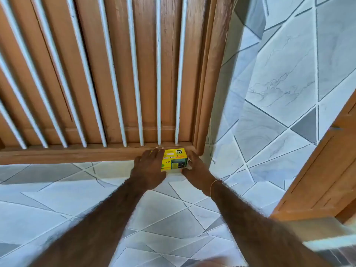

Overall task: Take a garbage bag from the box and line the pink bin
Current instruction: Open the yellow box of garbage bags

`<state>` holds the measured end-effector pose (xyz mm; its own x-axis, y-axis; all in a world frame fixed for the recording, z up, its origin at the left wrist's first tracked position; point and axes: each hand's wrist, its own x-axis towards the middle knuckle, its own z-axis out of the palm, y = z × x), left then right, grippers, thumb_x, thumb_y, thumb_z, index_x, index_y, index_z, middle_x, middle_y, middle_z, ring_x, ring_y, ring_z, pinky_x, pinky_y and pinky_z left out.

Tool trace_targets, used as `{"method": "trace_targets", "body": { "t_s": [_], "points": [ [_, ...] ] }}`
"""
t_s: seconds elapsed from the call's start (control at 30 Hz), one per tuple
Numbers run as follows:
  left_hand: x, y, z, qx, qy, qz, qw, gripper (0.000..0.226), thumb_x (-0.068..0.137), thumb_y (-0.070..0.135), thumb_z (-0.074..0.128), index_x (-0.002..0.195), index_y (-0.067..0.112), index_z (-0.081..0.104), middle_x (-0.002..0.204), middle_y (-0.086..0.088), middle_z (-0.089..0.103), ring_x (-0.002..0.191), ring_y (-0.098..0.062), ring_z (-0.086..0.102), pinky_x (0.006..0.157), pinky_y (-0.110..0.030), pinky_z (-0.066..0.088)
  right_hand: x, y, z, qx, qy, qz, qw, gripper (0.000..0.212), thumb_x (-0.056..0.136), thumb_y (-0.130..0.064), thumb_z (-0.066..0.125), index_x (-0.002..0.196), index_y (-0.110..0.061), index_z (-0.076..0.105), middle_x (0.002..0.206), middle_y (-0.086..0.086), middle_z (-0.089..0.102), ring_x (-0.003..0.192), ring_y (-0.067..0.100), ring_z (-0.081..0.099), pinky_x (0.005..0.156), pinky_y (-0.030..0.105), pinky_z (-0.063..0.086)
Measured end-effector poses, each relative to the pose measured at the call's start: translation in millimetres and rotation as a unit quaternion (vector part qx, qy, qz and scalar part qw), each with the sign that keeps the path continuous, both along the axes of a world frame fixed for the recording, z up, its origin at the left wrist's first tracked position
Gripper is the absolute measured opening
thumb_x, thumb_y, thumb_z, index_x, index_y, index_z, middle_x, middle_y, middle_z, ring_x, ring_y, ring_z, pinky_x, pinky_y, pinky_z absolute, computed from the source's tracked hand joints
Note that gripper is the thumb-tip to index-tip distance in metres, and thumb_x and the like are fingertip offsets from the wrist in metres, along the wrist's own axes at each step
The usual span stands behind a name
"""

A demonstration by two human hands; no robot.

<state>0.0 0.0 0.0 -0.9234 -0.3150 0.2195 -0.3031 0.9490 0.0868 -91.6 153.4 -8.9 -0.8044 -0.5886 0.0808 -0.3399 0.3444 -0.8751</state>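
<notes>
A wide wooden window frame (107, 74), brown with a row of white vertical bars (134, 74), fills the upper left of the view. Beside the frame, on its right, rises a wall of grey and white marble-patterned tiles (279, 83) cut into angular shapes. The same tile pattern covers the ledge (77, 199) that runs beneath the frame's bottom rail and spreads toward the viewer. Further right of the frame, past the tiled wall, a second piece of brown woodwork (327, 170) slants across the edge of the view.

Two bare forearms reach from the near edge toward the frame's lower right corner. There, on the tiled ledge and close against the frame's bottom rail, is a small yellow box (174, 159) with green and black printing (the lettering is too small to read). The left hand (149, 168) lies against the box's left end, fingers stretched forward and fairly straight along it. The right hand (196, 167) wraps the box's right end, fingers on the far side and thumb curled against the near face. A thin bracelet (214, 185) circles the right wrist.
</notes>
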Motion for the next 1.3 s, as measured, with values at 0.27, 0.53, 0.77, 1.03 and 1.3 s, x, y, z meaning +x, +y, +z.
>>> {"method": "trace_targets", "body": {
  "t_s": [0.27, 0.53, 0.77, 1.03, 1.3],
  "points": [
    [-8.6, 3.5, 1.0, 0.030, 0.008, 0.043, 0.999, 0.064, 0.072, 0.033, 0.068, 0.132, 0.029, 0.046, 0.123, -0.003, 0.046, 0.114, -0.028, 0.045, 0.092, -0.045, 0.044, -0.1, 17.6, 10.1, -0.070, -0.066, 0.071, 0.993, 0.051, 0.086, 0.015, 0.054, 0.116, -0.026, 0.048, 0.108, -0.007, 0.065, 0.100, 0.014, 0.065, 0.081, 0.017, 0.055],
    [67.7, 30.0, 27.9, 0.420, 0.078, 0.013, 0.904, 0.059, 0.053, 0.027, 0.077, 0.108, 0.036, 0.055, 0.118, -0.004, 0.045, 0.110, -0.018, 0.052, 0.088, -0.030, 0.049, 17.2, 50.6, 10.1, -0.071, -0.073, 0.176, 0.979, 0.075, 0.081, -0.011, 0.075, 0.145, -0.024, 0.039, 0.136, 0.000, 0.056, 0.123, 0.014, 0.056, 0.106, 0.036, 0.047],
    [122.0, 40.5, 43.4, 0.431, 0.128, -0.002, 0.893, 0.064, 0.064, 0.006, 0.085, 0.115, 0.032, 0.058, 0.116, 0.004, 0.056, 0.100, -0.004, 0.059, 0.074, -0.014, 0.050, 61.1, 57.4, 32.6, -0.127, -0.096, 0.231, 0.960, 0.062, 0.081, -0.003, 0.074, 0.133, -0.025, 0.049, 0.125, 0.000, 0.064, 0.106, 0.019, 0.068, 0.091, 0.029, 0.056],
    [147.4, 5.5, 45.4, 0.274, 0.162, -0.011, 0.948, 0.065, 0.066, 0.012, 0.084, 0.118, 0.036, 0.053, 0.114, 0.007, 0.055, 0.104, -0.008, 0.048, 0.080, 0.000, 0.033, 102.6, 32.3, 55.1, -0.190, -0.206, 0.212, 0.936, 0.041, 0.086, -0.030, 0.064, 0.125, -0.016, 0.060, 0.122, 0.007, 0.068, 0.108, 0.032, 0.067, 0.090, 0.039, 0.058],
    [163.7, -18.9, 47.1, 0.136, 0.188, -0.065, 0.971, 0.068, 0.066, 0.013, 0.084, 0.125, 0.028, 0.055, 0.123, 0.011, 0.051, 0.113, -0.008, 0.038, 0.096, -0.025, 0.032, 132.2, 11.1, 60.2, -0.189, -0.284, 0.105, 0.934, 0.026, 0.094, -0.007, 0.051, 0.111, -0.012, 0.069, 0.110, 0.020, 0.072, 0.093, 0.032, 0.067, 0.088, 0.045, 0.058]
  ]
}}
